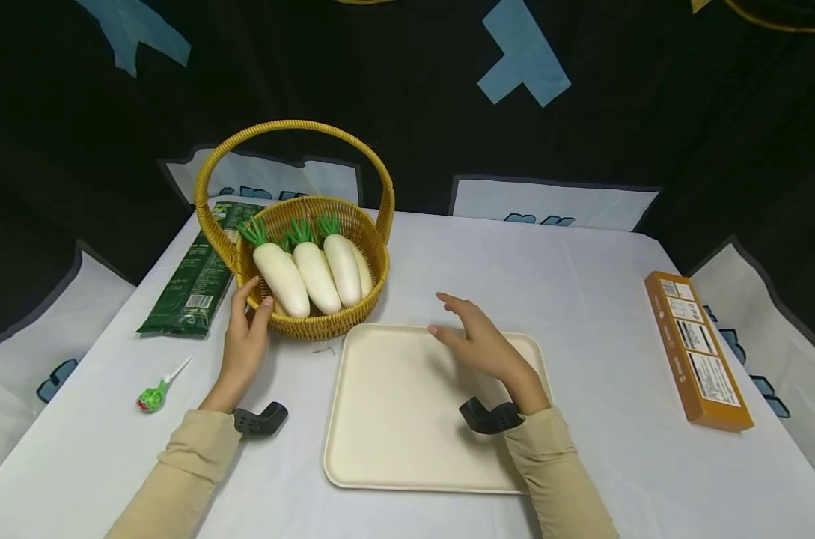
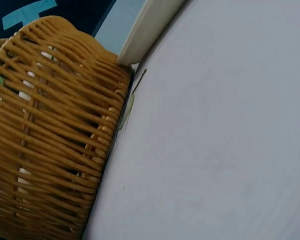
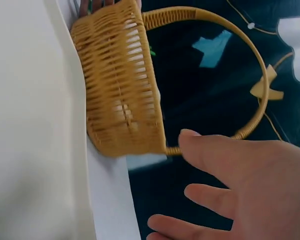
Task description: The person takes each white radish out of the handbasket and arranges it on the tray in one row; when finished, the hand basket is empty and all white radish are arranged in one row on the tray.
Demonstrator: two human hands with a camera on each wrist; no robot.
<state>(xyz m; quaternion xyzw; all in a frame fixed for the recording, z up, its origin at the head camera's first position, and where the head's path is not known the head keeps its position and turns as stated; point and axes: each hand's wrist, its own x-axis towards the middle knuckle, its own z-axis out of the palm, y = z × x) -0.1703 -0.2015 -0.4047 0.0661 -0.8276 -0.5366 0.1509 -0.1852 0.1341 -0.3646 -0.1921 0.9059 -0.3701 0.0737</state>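
Note:
A yellow wicker basket (image 1: 329, 327) with a tall arched handle holds several white radishes (image 1: 316, 277) with green tops. My left hand (image 1: 244, 344) is at the basket's near left side, its thumb and finger tips at the rim; its other fingers are partly hidden. In the left wrist view the basket's woven side (image 2: 50, 130) fills the left part. My right hand (image 1: 481, 344) hovers over the far right part of a cream tray (image 1: 407, 419), fingers spread and holding nothing. The right wrist view shows that hand (image 3: 255, 185) apart from the basket (image 3: 120, 90).
A green plastic packet (image 1: 194, 284) lies left of the basket, partly behind it. A lollipop (image 1: 154, 393) in a green wrapper is on the white tablecloth near the left hand. On the far right lies an orange box (image 1: 700, 352). A dark curtain (image 1: 420, 105) hangs behind the table.

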